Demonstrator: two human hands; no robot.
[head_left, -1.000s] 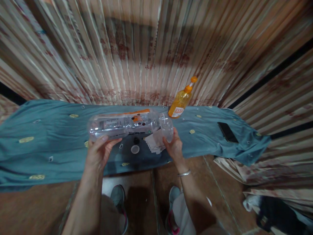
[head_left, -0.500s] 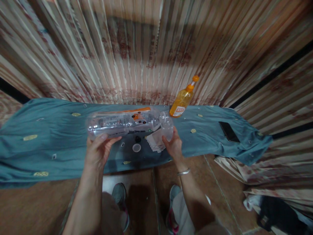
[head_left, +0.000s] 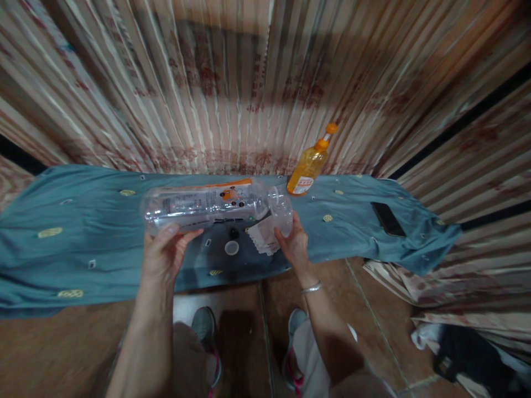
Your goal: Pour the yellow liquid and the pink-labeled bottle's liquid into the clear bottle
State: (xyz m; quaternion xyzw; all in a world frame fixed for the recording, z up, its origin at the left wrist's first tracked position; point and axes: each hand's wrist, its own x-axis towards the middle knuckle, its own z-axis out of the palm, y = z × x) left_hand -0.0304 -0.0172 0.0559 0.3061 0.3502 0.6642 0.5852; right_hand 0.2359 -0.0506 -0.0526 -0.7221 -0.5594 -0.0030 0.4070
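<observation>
head view: nearest the lens, two grey shoes (head_left: 205, 326) stand on the brown floor, below both forearms. the left hand (head_left: 160, 257) cups the base end of a large clear plastic bottle (head_left: 205, 205) from underneath, fingers (head_left: 172, 232) curled up against its wall, thumb toward the right; a supporting grasp, not a clench. the bottle lies horizontal in the air above the table, mouth end to the right. the right hand (head_left: 295, 246), a bangle on its wrist, grasps a small clear cup (head_left: 282, 214) between thumb and fingertips; the cup sits just at the bottle's mouth, touching or nearly so, which cannot be told. whether liquid is passing is not visible.

just beyond the fingers, on the blue-green tablecloth (head_left: 83, 243), lie a white cap (head_left: 231, 247), a small dark cap (head_left: 233, 234) and a folded white cloth (head_left: 261, 237), all beneath the bottle. farther right of the right hand stands an orange bottle (head_left: 309, 166), upright, well apart. a black phone (head_left: 387, 219) lies flat farther right. a striped curtain hangs behind.

judgement: if this is a pour, the base should lift slowly while the cup stays level under the mouth, over the cloth, so any spill lands there.
</observation>
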